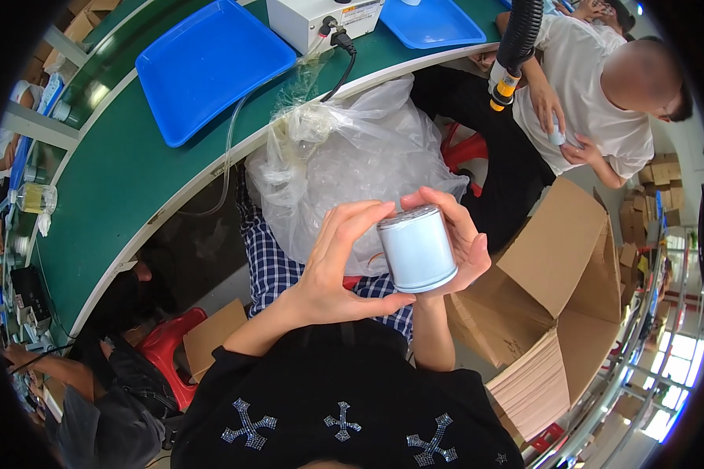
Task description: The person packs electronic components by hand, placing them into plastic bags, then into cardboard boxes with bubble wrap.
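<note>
Between my two hands, above my lap, is a pale blue cylindrical canister (419, 254) with a darker end facing away from me. My left hand (340, 266) curves round its left side, thumb at the near end and fingertips at the far end. On the other side my right hand (460, 242) has its fingers bent round the canister. A large clear plastic bag (352, 164) lies beyond my hands, over my lap and against the table edge. What it contains is hard to make out.
A green workbench (109, 211) curves along the left and front, bearing a blue tray (211, 66), a second blue tray (434, 23) and a white box-shaped device (309, 23) with cables. An open cardboard box (555, 289) stands at my right. A black flexible hose (520, 35) hangs near a seated co-worker (579, 86).
</note>
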Demonstrator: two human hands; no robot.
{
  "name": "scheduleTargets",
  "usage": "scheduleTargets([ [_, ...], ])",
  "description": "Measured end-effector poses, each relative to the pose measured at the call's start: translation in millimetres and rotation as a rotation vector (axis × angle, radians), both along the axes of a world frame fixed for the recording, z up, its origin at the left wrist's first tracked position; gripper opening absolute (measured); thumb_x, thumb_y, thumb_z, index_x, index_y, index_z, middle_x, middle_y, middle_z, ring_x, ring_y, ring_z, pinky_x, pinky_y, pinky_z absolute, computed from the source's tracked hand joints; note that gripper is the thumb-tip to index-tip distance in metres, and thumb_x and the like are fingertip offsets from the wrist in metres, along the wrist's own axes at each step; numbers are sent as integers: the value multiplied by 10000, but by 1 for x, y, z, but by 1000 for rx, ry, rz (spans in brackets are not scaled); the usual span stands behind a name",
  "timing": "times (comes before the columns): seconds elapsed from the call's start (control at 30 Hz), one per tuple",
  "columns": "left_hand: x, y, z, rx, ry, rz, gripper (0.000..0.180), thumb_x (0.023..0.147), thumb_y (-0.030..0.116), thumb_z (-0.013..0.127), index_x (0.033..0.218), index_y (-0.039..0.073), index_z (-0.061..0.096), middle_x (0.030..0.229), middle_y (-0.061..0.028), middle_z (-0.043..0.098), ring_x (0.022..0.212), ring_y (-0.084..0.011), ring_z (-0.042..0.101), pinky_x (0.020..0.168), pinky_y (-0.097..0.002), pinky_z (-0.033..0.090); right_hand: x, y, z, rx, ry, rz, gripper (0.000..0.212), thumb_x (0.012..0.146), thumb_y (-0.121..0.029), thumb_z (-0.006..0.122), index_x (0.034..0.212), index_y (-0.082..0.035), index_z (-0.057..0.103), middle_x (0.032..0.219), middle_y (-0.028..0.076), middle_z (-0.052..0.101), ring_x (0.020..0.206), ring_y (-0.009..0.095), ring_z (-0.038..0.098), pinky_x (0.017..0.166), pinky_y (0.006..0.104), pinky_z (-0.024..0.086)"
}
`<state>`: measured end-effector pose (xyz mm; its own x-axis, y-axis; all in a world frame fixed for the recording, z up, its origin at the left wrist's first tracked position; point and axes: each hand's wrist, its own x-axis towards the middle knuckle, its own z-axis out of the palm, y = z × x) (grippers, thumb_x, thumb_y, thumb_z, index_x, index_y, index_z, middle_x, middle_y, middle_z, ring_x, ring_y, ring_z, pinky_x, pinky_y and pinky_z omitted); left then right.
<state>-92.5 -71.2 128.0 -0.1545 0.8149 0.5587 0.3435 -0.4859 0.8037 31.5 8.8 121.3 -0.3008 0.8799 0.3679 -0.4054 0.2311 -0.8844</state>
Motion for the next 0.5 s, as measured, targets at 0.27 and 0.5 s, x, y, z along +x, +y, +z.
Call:
scheduleTargets([
  [0.27, -1, 3, 0, -66, -22, -34, 790, 518, 109, 806, 1202, 7, 425, 1135, -164, 472, 1050, -298, 486, 898, -372, 396, 2, 2, 2, 253, -208, -111, 748, 903, -511, 185, 958, 85, 633, 860, 210, 643, 798, 269, 599, 727, 336, 466],
  [0.5, 0, 2, -3, -56, -119, -78, 760, 516, 74, 779, 1184, 23, 419, 1160, -163, 453, 1093, -305, 455, 914, -376, 390, -1, 2, 3, 229, -46, -38, 743, 903, -522, 198, 948, 79, 633, 896, 232, 634, 835, 286, 602, 750, 355, 472],
])
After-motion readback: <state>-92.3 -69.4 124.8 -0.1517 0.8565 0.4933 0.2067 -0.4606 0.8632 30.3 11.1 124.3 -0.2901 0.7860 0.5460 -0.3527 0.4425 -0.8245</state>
